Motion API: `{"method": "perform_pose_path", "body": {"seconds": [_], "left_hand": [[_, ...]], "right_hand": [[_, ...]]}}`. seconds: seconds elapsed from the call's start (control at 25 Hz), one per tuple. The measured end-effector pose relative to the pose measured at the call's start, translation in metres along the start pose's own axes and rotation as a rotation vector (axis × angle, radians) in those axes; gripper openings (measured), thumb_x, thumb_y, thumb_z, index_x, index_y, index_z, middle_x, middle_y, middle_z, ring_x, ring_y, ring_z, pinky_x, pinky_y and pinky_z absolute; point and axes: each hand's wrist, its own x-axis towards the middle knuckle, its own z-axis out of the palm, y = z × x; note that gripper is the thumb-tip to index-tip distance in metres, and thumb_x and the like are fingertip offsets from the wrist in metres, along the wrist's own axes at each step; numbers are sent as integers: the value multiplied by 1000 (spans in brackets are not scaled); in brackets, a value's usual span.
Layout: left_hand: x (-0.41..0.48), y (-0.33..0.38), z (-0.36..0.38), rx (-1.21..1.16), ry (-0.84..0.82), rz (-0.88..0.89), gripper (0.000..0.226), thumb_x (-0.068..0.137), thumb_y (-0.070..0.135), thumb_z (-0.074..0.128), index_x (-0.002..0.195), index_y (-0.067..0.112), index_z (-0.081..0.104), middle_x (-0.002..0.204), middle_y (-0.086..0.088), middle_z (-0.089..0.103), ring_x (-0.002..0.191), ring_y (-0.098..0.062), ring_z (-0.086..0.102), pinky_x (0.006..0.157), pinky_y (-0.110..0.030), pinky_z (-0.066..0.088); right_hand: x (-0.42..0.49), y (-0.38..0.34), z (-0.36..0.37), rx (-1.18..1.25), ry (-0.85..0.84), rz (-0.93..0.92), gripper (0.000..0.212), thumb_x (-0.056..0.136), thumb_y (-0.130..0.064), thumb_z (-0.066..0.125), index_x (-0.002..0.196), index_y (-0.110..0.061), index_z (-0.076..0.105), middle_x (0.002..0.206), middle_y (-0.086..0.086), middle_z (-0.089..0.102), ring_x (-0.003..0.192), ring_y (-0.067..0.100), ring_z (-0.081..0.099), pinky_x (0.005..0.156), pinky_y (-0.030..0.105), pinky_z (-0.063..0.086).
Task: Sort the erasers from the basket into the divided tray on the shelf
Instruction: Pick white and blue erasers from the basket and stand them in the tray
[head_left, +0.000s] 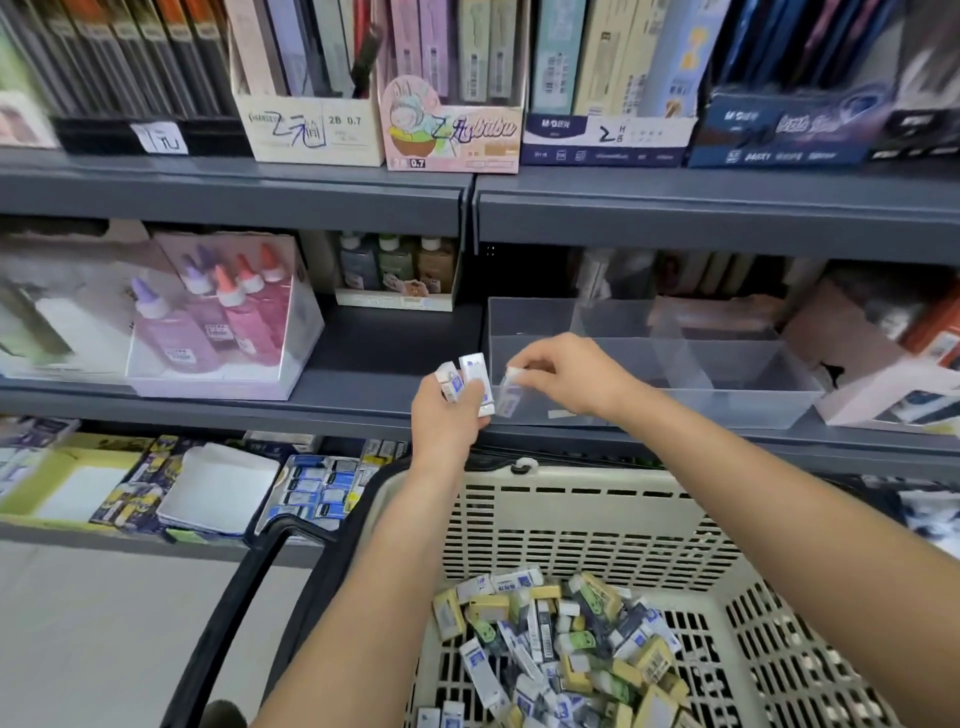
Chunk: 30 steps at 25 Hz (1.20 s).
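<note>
Left hand (451, 415) grips two white erasers (467, 383) just left of the clear divided tray (727, 410); right hand (563, 375) pinches one eraser (511, 387) at its front-left corner.

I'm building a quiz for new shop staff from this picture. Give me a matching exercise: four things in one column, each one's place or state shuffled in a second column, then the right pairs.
Things
1. left hand
2. right hand
3. basket
4. divided tray

States
A. clear plastic, standing on the shelf
B. pinches one eraser at the tray's front left compartment
C. contains a heap of erasers
D. grips white-and-blue erasers

Pairs: 1-D, 2-B, 3-C, 4-A
</note>
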Motion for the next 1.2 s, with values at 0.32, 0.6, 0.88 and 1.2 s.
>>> {"method": "perform_pose_path", "body": {"seconds": [0.32,0.6,0.88,1.2], "left_hand": [[14,-3,1,-115,-10,-15,9,91,12,57,96,17,52,96,-7,64,83,-15,66,71,-29,57],[8,2,-1,-201,-15,29,9,89,14,62,96,19,59,81,-1,65,59,-3,63,52,-19,49],[-2,10,-1,-101,-130,-1,12,89,21,64,96,13,67,62,6,59,52,-9,49,50,-26,40],[3,17,-5,-279,-155,-44,16,88,4,30,85,11,45,69,-7,59,51,-8,50,38,-18,32]], "right_hand": [[2,-1,18,-208,-16,8,23,90,-30,54,112,-33,61,107,-6,68,103,21,59,83,38,50],[9,2,18,-79,-1,39,59,81,-38,68,134,-26,45,124,-4,60,112,15,56,93,37,47],[-16,-3,17,-224,194,-355,51,76,-31,74,122,-19,54,137,0,46,121,19,48,95,37,45],[-5,-5,-3,394,417,-69,10,89,-23,61,96,-19,68,86,0,74,73,7,68,75,22,54]]}}
